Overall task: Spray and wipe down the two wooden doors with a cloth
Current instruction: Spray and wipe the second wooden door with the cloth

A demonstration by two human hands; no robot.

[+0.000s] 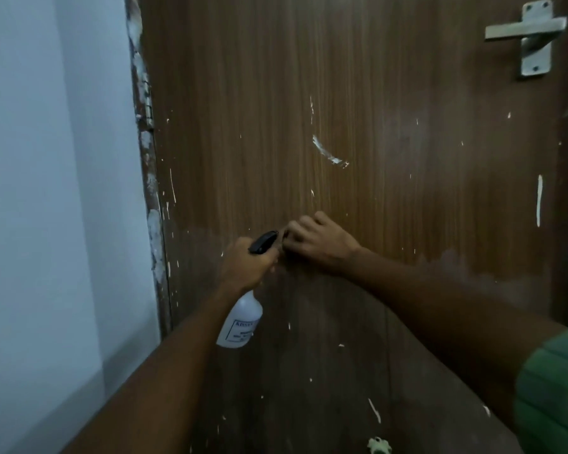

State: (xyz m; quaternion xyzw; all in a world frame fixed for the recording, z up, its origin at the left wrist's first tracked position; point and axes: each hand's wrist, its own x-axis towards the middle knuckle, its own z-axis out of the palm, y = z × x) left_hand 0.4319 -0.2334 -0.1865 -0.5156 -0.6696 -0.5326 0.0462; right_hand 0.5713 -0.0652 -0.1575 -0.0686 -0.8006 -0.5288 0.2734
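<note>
Below the door handle (pixel 528 37) and well to its left, my left hand (pixel 247 267) grips the neck of the spray bottle (pixel 241 319) in front of the wooden door (pixel 341 126). My right hand (pixel 318 244) has its fingers curled at the black nozzle (pixel 263 241), seemingly adjusting it, so I judge I am readying the spray. Next I should aim at the white-flecked wood and squeeze. No cloth shows.
</note>
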